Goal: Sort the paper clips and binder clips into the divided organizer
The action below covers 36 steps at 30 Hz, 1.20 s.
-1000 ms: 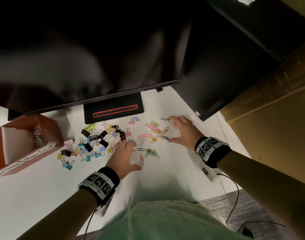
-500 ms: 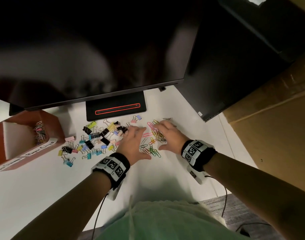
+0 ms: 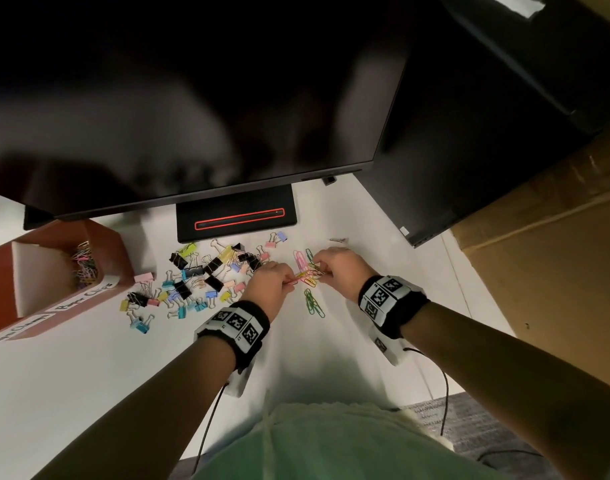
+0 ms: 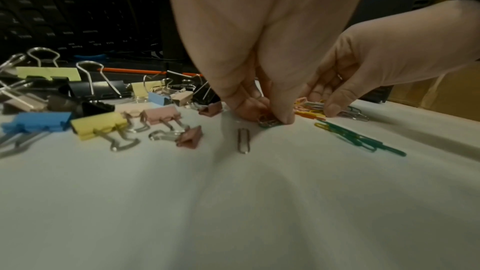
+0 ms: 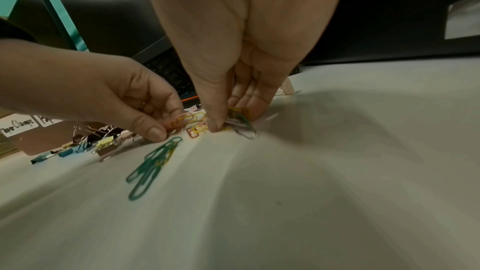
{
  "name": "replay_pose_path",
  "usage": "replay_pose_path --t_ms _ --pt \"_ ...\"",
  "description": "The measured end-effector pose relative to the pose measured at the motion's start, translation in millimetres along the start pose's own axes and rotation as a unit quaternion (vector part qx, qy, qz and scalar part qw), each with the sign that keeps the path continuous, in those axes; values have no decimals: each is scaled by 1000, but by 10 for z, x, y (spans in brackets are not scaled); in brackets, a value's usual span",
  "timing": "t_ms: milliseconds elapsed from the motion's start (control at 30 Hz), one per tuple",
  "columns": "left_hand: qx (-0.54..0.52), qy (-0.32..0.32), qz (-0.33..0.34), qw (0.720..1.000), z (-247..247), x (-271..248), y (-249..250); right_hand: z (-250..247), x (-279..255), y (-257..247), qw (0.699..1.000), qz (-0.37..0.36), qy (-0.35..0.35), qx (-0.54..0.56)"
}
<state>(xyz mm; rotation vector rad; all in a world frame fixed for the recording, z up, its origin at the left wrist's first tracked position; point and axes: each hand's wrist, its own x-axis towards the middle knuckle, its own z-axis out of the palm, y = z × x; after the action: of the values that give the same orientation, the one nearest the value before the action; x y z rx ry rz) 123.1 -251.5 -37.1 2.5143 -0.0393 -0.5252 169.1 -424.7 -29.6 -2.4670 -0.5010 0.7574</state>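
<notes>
Seen from above, both hands meet over a small heap of paper clips [image 3: 308,273] on the white tabletop [image 3: 88,368]. The left hand [image 3: 270,284] pinches a few clips at the heap's left edge; the right hand [image 3: 338,268] pinches others at its right. Binder clips [image 3: 199,278] lie scattered just left of the left hand. The organizer [image 3: 54,271] sits farther left, so the left hand is nearer it.

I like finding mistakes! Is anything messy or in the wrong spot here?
Nothing looks broken. The binder clips lie scattered on the white desk, not in the red organizer. A few green paper clips sit apart from the bunch that the left hand and right hand are pinching.
</notes>
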Motion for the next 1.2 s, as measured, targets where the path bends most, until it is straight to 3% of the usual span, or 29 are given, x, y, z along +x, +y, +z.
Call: replay_pose_path --t_ms 500,700,800,1000,1200 --pt "124 -57 3 991 25 12 -39 -52 35 -56 998 6 -16 -54" --pt "44 -30 -6 999 -22 -117 -88 -69 -31 -90 999 0 25 -20" --pt "-27 24 10 999 -149 -260 -114 -105 -63 -215 998 -15 56 -8" --pt "-127 140 22 982 -904 -678 -435 -180 -16 -947 991 -80 104 1" --pt "-187 208 -94 955 -1791 -1077 -1282 27 340 -2220 975 -188 113 32"
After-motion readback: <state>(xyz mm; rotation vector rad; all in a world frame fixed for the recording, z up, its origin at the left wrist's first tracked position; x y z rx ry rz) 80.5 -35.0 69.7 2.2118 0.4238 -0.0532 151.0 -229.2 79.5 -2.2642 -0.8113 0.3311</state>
